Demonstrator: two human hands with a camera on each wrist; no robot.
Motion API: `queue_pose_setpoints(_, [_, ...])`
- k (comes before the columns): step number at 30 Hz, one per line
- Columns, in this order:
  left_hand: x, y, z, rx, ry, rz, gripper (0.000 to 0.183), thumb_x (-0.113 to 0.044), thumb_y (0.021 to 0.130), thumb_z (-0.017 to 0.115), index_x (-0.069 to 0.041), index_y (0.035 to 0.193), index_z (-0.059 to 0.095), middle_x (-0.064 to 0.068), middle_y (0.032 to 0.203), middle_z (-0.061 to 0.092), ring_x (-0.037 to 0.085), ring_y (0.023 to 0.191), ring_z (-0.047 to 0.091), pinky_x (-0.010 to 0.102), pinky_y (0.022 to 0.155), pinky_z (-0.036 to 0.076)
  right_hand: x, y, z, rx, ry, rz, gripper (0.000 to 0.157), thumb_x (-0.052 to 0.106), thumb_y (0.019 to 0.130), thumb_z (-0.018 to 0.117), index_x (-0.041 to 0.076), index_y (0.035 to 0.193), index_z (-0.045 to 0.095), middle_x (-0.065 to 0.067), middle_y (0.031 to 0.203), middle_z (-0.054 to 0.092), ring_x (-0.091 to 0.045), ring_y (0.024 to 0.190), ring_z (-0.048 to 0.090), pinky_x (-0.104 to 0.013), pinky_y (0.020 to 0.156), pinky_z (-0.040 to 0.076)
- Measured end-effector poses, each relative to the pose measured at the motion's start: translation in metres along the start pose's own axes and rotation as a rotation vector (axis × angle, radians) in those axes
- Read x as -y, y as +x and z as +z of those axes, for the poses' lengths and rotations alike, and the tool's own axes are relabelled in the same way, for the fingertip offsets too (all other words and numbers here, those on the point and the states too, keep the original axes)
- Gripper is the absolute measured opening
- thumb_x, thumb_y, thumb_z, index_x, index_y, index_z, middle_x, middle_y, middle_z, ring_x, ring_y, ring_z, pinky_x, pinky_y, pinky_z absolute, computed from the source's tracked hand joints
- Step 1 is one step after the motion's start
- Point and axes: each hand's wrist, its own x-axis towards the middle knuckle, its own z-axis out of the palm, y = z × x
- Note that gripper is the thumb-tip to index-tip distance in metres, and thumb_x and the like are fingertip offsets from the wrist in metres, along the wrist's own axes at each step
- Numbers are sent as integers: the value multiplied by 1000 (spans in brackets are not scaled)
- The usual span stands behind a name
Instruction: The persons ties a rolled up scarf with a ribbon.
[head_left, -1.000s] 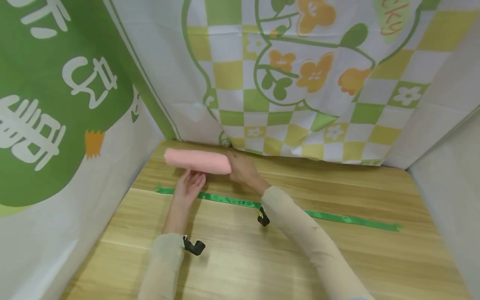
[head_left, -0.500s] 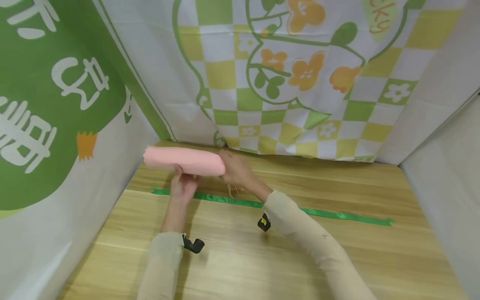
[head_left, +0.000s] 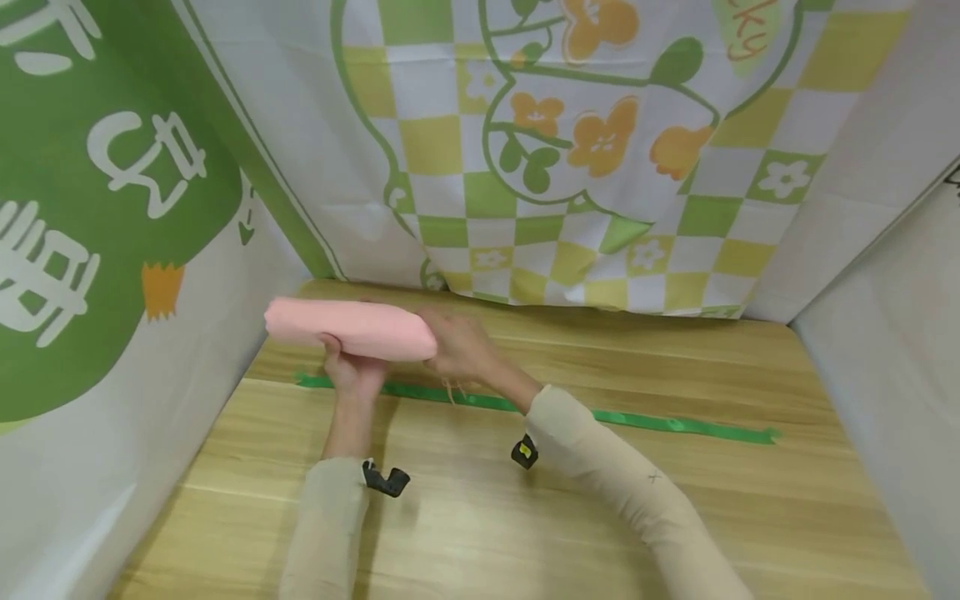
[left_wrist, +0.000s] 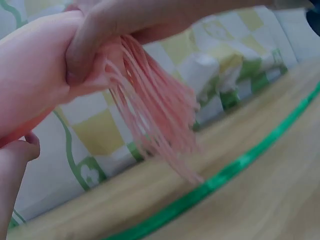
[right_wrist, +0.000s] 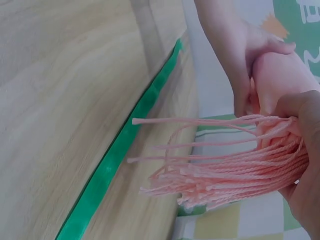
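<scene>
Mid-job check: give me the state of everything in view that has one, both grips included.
Pink bundle: rolled, held up off the table
Pink strands: loose at the ends, hanging from the bundle's right-hand end
Left grip: holding the bundle from below, thumb on its near side
Right grip: clasping the bundle's strand end
Green strip: laid lengthwise across the table
Checkered cloth: hanging, creased

The roll (head_left: pixel 348 327) looks smooth and matt, its cords (right_wrist: pixel 225 177) twisted and ropy; the surface (head_left: pixel 480 525) is wood-grained with a sheen, the ribbon (head_left: pixel 690 426) glossy, the curtain (head_left: pixel 431 150) creased cloth.
</scene>
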Motion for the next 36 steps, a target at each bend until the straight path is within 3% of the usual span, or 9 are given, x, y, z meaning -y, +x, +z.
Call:
queue_pose_setpoints(4, [0,4,12,-128,-52,98,58,-27,58,90,-8,101,58,8,95,67,24,88,64,37,85,50,6,-1,-2,-16,13,-7,49,13,74,79,9,119,58,-3,102,68,-16,78,62,-30,65,52])
queue_pose_setpoints(8, [0,5,23,-239,-122,138,63,-30,60,86,-6,109,55,13,97,65,28,90,62,39,87,47,11,-4,-3,-39,92,-11,51,11,73,77,9,120,60,-3,106,69,-14,84,62,-28,72,53])
queue_pose_setpoints(14, [-2,6,38,-290,-141,178,47,-40,92,64,-5,121,53,18,104,64,32,93,60,42,84,47,15,-9,-1,-31,286,23,58,16,79,79,7,131,55,-6,121,67,-18,103,65,-31,90,55])
queue_pose_setpoints(17, [-4,8,47,-336,-129,207,39,-44,102,48,-8,116,55,12,100,64,28,89,60,40,81,47,12,-16,0,20,516,80,77,15,78,83,10,143,42,-10,132,59,-23,117,60,-34,98,52])
queue_pose_setpoints(21, [-4,9,57,-302,-140,201,40,-44,104,45,-7,113,56,13,95,65,28,84,62,40,75,49,7,-26,-2,122,870,184,99,7,79,83,23,154,20,-17,141,47,-28,118,61,-32,95,53])
queue_pose_setpoints(24, [-4,8,61,-251,-157,179,36,-39,99,57,-6,112,57,14,94,67,29,83,64,40,72,51,5,-31,-1,191,1085,237,105,-3,81,78,27,156,11,-21,141,43,-27,106,67,-33,90,57])
queue_pose_setpoints(27, [-3,7,64,-179,-165,142,40,-32,86,73,-4,109,56,15,93,67,30,82,65,40,69,53,6,-35,1,236,1260,233,98,-13,82,70,22,155,14,-26,127,54,-24,92,71,-36,84,59])
queue_pose_setpoints(31, [-2,6,66,-88,-178,62,47,-26,73,83,-2,105,57,17,92,69,33,82,66,41,68,55,7,-44,3,305,1354,256,66,-13,86,65,11,140,34,-17,86,68,-20,69,71,-35,63,60])
queue_pose_setpoints(36, [-2,5,66,-54,-165,17,45,-25,75,82,-1,105,58,19,93,69,34,83,67,41,69,56,11,-59,-2,395,1307,421,35,-5,87,66,6,113,46,-3,64,57,-13,44,58,-27,43,50])
